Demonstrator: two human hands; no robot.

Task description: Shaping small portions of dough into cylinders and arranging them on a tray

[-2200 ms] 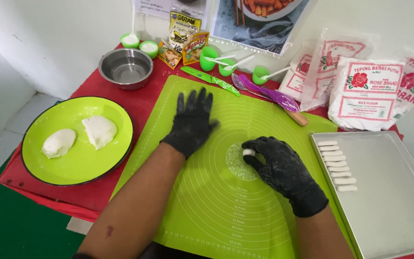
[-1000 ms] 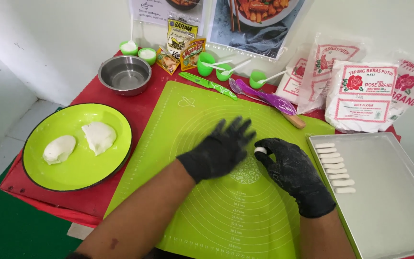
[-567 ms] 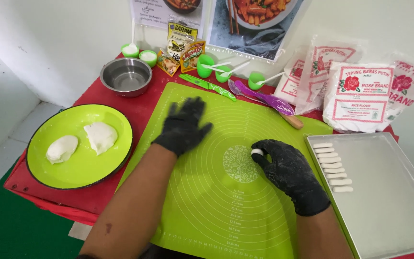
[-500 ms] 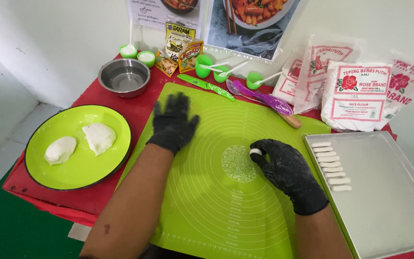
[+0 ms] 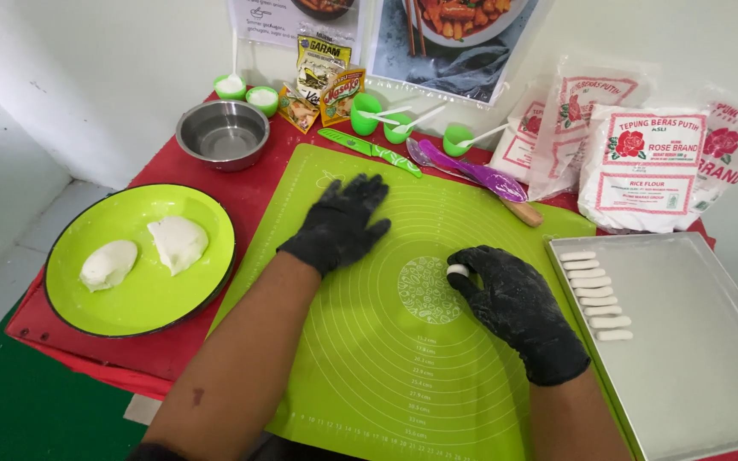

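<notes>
Left hand, black-gloved, lies flat and released, fingers spread, on the light-green silicone mat. Right hand pinches a small white dough piece at the mat's printed centre. Metal tray at 3 o'clock carries a column of white dough sticks.

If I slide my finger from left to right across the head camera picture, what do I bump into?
Green plate with two dough lumps → left hand flat on the green mat → right hand pinching a small dough piece → metal tray with a column of dough sticks.
</notes>
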